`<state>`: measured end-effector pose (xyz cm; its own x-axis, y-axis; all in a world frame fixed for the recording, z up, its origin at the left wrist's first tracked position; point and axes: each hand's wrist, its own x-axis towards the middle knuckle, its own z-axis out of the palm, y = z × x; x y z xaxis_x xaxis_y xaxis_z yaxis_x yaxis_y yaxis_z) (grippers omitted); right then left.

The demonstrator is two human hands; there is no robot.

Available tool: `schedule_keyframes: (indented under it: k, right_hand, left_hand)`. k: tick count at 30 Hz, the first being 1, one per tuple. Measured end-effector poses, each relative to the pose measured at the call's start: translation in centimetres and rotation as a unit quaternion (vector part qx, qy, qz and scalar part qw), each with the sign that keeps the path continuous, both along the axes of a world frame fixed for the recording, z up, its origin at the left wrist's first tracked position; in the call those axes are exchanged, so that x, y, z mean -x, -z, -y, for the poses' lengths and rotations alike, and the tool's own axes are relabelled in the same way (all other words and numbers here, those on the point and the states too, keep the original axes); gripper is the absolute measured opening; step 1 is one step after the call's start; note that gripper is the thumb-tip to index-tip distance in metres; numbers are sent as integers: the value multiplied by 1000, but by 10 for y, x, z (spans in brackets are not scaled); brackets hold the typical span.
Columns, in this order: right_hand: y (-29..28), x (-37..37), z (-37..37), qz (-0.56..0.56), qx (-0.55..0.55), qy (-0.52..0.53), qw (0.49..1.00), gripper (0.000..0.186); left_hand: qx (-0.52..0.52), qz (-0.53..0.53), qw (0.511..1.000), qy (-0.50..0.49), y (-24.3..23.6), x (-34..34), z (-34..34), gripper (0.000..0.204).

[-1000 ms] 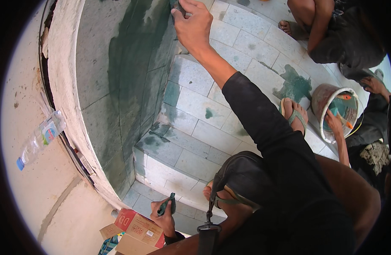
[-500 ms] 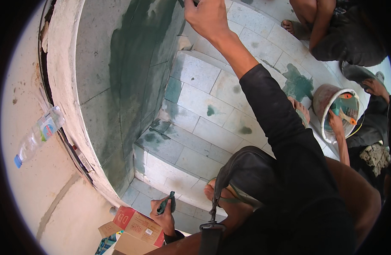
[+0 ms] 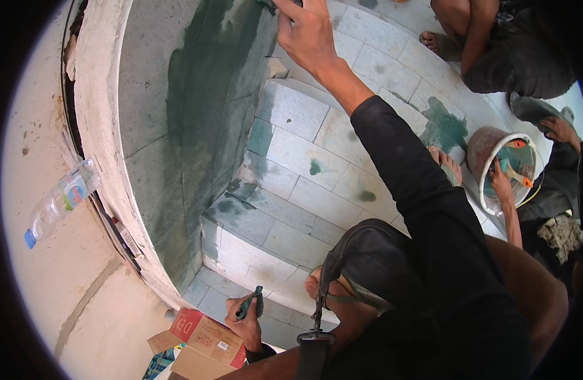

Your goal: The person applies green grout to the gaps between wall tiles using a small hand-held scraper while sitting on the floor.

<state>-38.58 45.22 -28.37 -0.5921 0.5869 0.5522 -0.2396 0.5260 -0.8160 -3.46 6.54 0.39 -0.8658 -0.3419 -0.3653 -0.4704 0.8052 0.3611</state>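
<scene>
Near the top edge my right hand (image 3: pixel 307 38) is closed on a dark tool or pad, mostly cut off by the frame, at the upper end of the grey tiled wall (image 3: pixel 139 107). A broad dark green wet smear (image 3: pixel 203 95) covers much of that wall. Low in the view, my left hand (image 3: pixel 245 320) grips a small, limp-looking lump coated in dark green (image 3: pixel 250 305); its kind I cannot make out. It is held above the lower tiles, beside an opened cardboard box (image 3: pixel 206 342).
Pale tiled steps (image 3: pixel 304 202) carry green splotches. At right, another person's hand (image 3: pixel 502 180) reaches into a bucket (image 3: pixel 488 152) holding an orange-tipped brush (image 3: pixel 518 176). Another person squats at the upper right. A plastic bottle (image 3: pixel 60 199) lies on the ledge beyond the wall's rim (image 3: pixel 98 126).
My right hand has shifted slightly down and left along the wall's upper end. My left hand keeps its hold and its place. The view has shifted slightly.
</scene>
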Motion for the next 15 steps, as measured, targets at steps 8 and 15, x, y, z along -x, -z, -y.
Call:
schedule_keyframes:
  k: [8,15]
  right_hand:
    - [53,-8,6,105,22,-13,994,37]
    - [43,-12,0,133,255,-36,957,40]
  left_hand:
    - [-12,-1,1000,-7,5,-4,6,17]
    - [-9,8,1000,-8,4,0,2,17]
